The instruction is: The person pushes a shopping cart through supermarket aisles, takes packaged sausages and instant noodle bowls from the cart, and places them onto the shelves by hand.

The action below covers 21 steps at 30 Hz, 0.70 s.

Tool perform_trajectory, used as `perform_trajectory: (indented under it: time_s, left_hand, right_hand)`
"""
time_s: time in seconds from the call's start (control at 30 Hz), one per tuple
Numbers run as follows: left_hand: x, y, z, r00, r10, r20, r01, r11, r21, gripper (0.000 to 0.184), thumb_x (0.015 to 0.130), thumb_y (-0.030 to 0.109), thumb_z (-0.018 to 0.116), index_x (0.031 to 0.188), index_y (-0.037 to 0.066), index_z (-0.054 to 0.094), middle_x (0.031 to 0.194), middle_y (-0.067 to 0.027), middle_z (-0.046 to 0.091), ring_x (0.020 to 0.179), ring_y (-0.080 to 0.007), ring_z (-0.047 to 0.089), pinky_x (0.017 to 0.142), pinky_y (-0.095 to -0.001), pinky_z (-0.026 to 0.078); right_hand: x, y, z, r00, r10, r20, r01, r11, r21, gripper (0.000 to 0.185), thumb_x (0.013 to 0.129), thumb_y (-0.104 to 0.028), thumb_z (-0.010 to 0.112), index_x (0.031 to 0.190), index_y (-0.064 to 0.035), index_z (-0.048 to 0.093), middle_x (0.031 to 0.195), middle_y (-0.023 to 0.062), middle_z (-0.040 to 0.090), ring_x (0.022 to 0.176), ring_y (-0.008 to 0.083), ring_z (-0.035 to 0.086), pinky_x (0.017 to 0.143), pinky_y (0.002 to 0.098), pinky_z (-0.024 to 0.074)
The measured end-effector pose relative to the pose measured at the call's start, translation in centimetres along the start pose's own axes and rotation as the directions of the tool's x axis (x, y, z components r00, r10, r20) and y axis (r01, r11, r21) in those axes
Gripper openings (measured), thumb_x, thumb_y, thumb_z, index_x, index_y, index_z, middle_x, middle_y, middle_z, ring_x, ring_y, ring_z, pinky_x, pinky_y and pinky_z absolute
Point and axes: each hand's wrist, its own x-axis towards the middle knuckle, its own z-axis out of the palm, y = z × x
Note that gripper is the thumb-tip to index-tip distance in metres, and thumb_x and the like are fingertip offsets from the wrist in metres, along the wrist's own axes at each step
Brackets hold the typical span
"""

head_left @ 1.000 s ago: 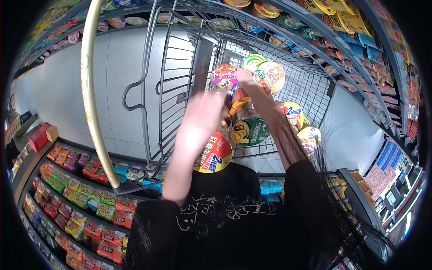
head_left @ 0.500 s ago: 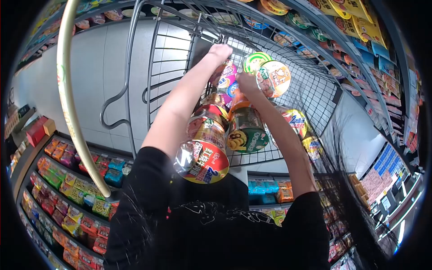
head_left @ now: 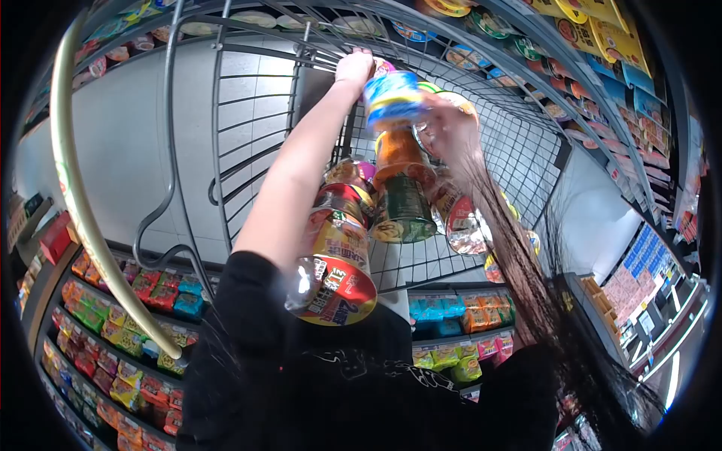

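Observation:
My right hand (head_left: 444, 113) has its fingers wrapped on a blue and yellow cup (head_left: 394, 98), blurred by motion, above the cart's far end. Just left of that cup, my left hand (head_left: 356, 68) is closed beside a mostly hidden pink and purple cup (head_left: 382, 68) at the cart's edge; what it grips is hidden. Rows of instant noodle cups lie in the wire cart: a dark green one (head_left: 404, 207) in the middle, an orange one (head_left: 398, 146) beyond it, and a red and yellow one (head_left: 342, 289) nearest my body.
The cart's pale handle bar (head_left: 71, 180) curves down the left side, beside grey metal tubing (head_left: 169, 143). Shelves of packaged noodles (head_left: 143, 331) stand at lower left, with more shelving (head_left: 556, 68) along the top right. Long dark hair hangs over my right arm.
The blue and yellow cup has come up in my right hand. My left hand has moved slightly up and left. The cart and its cups have shifted in view.

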Motion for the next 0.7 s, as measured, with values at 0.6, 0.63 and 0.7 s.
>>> perform_trajectory:
  time_s: [0.6,0.63,0.7]
  left_hand:
    - [-9.3,-0.4,11.0,0.813,0.234,0.533,0.193,0.755,-0.627,0.020,0.066,0.004,0.062,0.077,-0.001,0.045,0.068,-0.0114,0.054,0.058,-0.0163,0.057,0.048,-0.0289,0.049]
    - [-9.7,-0.7,11.3,0.819,0.274,0.504,0.216,0.666,-0.714,0.018,0.065,0.004,0.062,0.073,-0.001,0.046,0.064,-0.0072,0.052,0.057,-0.0129,0.054,0.050,-0.0288,0.047]
    - [-10.0,-1.8,13.0,0.776,0.306,0.551,0.356,0.509,-0.784,0.013,0.068,-0.001,0.057,0.069,0.002,0.044,0.066,-0.0021,0.050,0.059,-0.0105,0.053,0.047,-0.0274,0.047]
  right_hand:
    - [-7.0,8.4,-6.6,0.727,0.681,0.083,-0.638,0.627,0.447,0.016,0.074,-0.006,0.062,0.070,-0.0005,0.047,0.070,0.0057,0.060,0.065,0.0105,0.060,0.051,0.0214,0.0486]
    - [-6.8,7.9,-6.4,0.728,0.681,0.081,-0.658,0.660,0.363,0.019,0.072,-0.008,0.065,0.074,-0.0002,0.047,0.072,0.0075,0.060,0.067,0.0128,0.060,0.054,0.0232,0.0486]
    - [-6.5,7.5,-5.6,0.729,0.679,0.082,-0.671,0.687,0.280,0.023,0.069,-0.010,0.067,0.077,0.0001,0.048,0.074,0.0093,0.060,0.069,0.0150,0.060,0.056,0.0250,0.0486]
